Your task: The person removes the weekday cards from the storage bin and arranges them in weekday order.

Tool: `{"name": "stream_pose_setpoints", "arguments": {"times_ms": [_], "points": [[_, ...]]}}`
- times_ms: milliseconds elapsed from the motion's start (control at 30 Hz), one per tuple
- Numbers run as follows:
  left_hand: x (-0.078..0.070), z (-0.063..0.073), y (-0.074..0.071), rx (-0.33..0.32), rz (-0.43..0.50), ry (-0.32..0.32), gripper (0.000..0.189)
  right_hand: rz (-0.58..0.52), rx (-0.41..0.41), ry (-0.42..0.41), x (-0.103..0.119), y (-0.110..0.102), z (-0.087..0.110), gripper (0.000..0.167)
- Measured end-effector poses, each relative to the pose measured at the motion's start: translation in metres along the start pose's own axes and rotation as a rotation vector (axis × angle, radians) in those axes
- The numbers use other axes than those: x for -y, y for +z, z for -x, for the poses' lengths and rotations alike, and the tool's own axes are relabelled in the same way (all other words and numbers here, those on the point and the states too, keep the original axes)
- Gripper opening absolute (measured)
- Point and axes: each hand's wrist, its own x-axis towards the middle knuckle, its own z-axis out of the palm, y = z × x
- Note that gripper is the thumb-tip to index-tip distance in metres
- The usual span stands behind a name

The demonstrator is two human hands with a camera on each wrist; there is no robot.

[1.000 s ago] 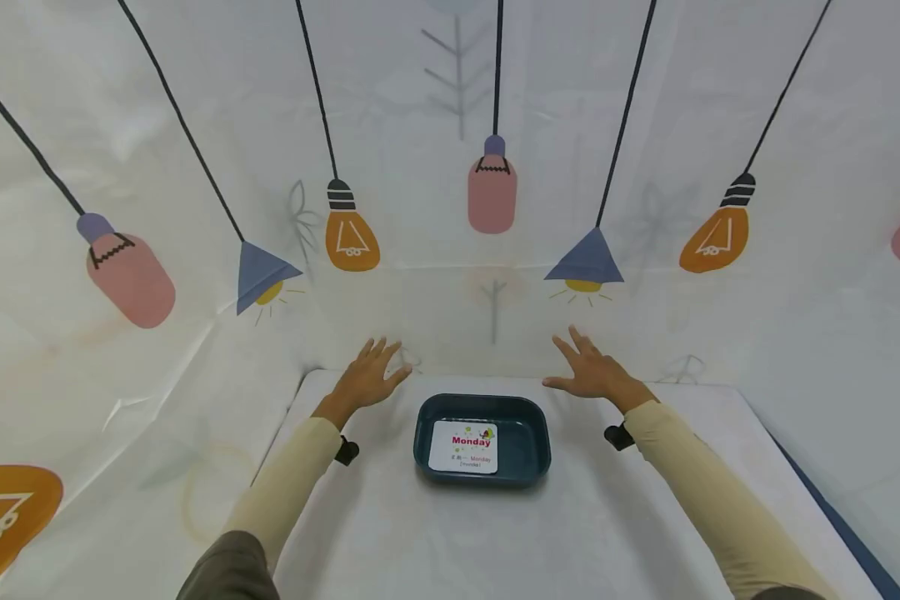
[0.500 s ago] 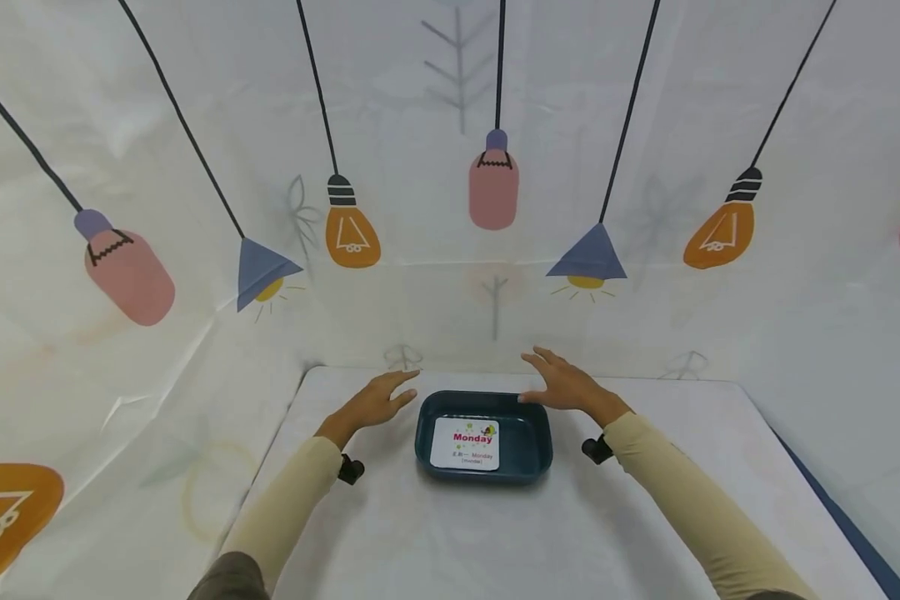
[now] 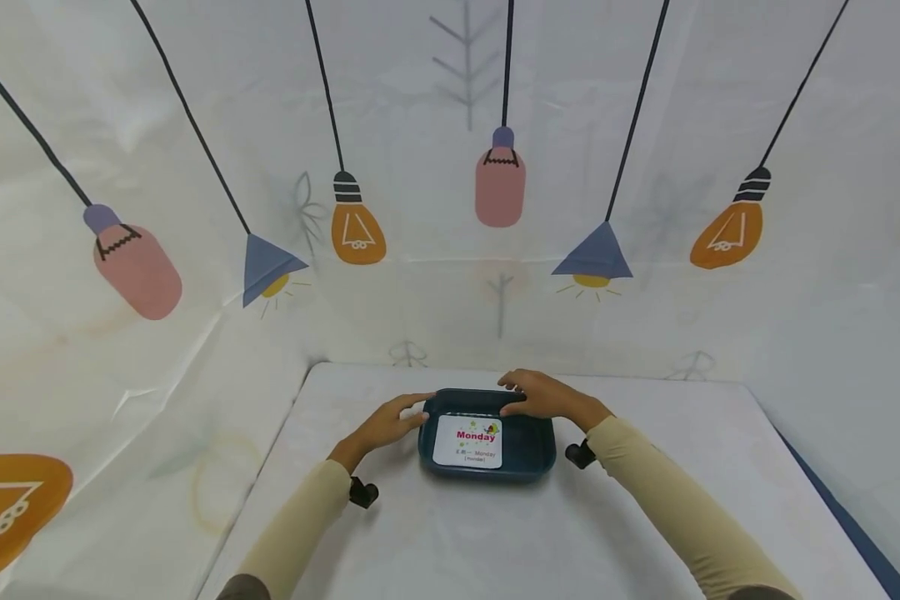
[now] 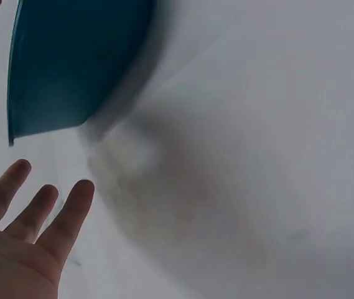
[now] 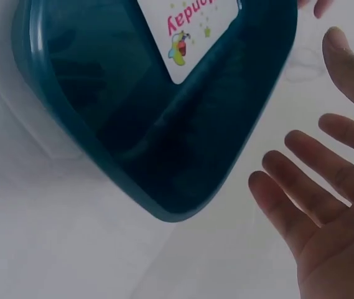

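Observation:
A dark teal rectangular tray (image 3: 528,467) with raised walls sits on the white table. Inside it, toward the left, lies a white card (image 3: 468,442) printed with "Monday" in pink. My left hand (image 3: 386,423) is at the tray's far left corner, fingers extended; the left wrist view shows spread fingertips just off the tray's wall (image 4: 71,75). My right hand (image 3: 543,395) is over the far right rim, thumb toward the inside. In the right wrist view its fingers (image 5: 313,180) are spread apart, beside the tray's outer wall. Neither hand grips anything.
The white-covered table (image 3: 435,542) runs back to a hanging white cloth (image 3: 420,308) printed with lamps and bulbs. A similar cloth closes in the left side. Along the table's right edge shows a blue strip (image 3: 840,517).
Both hands have come down and inward from beyond the tray to its far corners, the right one moving left, the left one moving right. Tray and card stay put on the table.

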Motion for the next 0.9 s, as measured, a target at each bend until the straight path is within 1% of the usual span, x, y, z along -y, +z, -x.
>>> {"name": "stream_pose_setpoints", "arguments": {"times_ms": [100,167,300,367,500,700,800,900], "points": [[0.003,0.004,0.007,0.019,0.12,-0.024,0.048,-0.018,0.037,0.022,0.002,0.004,-0.004,0.06],[0.005,0.005,0.011,0.028,0.22,-0.038,0.048,-0.017,0.039,0.016,0.002,0.007,-0.007,0.059],[0.01,0.007,0.017,0.02,0.4,-0.061,0.049,-0.003,0.05,-0.013,0.0,0.012,-0.012,0.056],[0.012,0.008,0.021,0.013,0.46,-0.065,0.049,0.002,0.059,-0.005,-0.001,0.014,-0.013,0.055],[0.015,0.008,0.028,-0.004,0.527,-0.079,0.049,-0.006,0.06,0.024,-0.002,0.015,-0.015,0.054],[0.02,0.012,0.038,-0.026,0.617,-0.101,0.051,-0.033,0.074,0.004,-0.002,0.021,-0.02,0.053],[0.024,0.014,0.042,-0.038,0.657,-0.1,0.052,-0.038,0.085,0.009,-0.004,0.026,-0.022,0.052],[0.027,0.016,0.045,-0.065,0.683,-0.105,0.052,-0.037,0.093,0.024,-0.006,0.032,-0.025,0.051]]}}
